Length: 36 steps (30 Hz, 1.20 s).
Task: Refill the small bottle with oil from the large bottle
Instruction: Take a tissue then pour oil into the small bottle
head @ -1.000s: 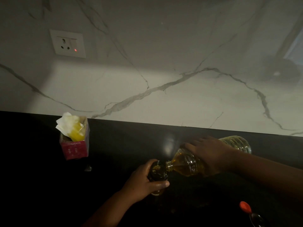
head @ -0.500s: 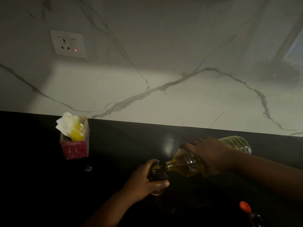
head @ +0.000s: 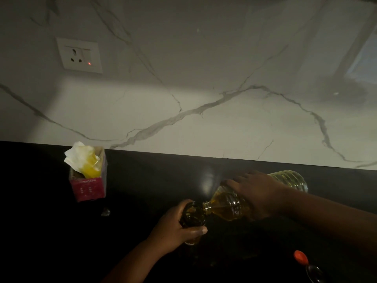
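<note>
On the black counter (head: 142, 190) my left hand (head: 173, 227) grips the small dark bottle (head: 193, 215), which stands upright. My right hand (head: 257, 193) holds the large clear ribbed bottle (head: 228, 203), tipped almost flat with its base to the right. Golden oil fills its neck end, and its open mouth sits over the small bottle's opening. My left hand hides most of the small bottle's body.
A red carton (head: 88, 185) with white and yellow wrappers stands at the left near the marble wall. An orange cap (head: 300, 257) lies at the lower right beside a dark rounded object (head: 315, 272). A small shiny scrap (head: 105, 211) lies below the carton. A wall socket (head: 79, 55) is up left.
</note>
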Motion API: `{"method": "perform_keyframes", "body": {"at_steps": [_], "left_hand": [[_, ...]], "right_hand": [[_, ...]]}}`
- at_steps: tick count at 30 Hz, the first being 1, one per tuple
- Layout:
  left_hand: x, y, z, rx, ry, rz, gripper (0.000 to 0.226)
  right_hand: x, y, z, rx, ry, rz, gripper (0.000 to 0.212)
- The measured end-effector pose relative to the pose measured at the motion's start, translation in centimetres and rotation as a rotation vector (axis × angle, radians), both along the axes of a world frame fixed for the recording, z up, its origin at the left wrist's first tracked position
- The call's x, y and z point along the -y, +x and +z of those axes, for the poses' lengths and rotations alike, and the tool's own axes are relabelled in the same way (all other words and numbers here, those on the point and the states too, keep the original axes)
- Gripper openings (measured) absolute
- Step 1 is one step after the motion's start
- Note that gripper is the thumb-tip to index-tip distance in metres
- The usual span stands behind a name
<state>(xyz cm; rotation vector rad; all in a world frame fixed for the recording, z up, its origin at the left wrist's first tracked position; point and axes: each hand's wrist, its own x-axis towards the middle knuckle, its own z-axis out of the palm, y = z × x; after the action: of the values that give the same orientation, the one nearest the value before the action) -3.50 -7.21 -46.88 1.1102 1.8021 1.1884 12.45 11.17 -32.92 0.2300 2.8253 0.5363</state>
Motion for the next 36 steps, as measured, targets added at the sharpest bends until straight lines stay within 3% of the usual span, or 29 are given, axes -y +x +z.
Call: {"method": "perform_keyframes", "body": {"at_steps": [13, 19, 36], "left_hand": [[0.07, 0.03, -0.34, 0.013, 0.032, 0.014, 0.066], [-0.25, -0.12, -0.78, -0.012, -0.008, 0.021, 0.093], [-0.04, -0.07, 0.08, 0.016, 0.003, -0.003, 0.069]], "right_hand": [[0.10, 0.04, 0.04, -0.006, -0.030, -0.001, 0.100], [-0.14, 0.06, -0.23, -0.026, -0.026, 0.007, 0.099], [-0.05, 0.05, -0.14, -0.003, -0.017, -0.003, 0.101]]}}
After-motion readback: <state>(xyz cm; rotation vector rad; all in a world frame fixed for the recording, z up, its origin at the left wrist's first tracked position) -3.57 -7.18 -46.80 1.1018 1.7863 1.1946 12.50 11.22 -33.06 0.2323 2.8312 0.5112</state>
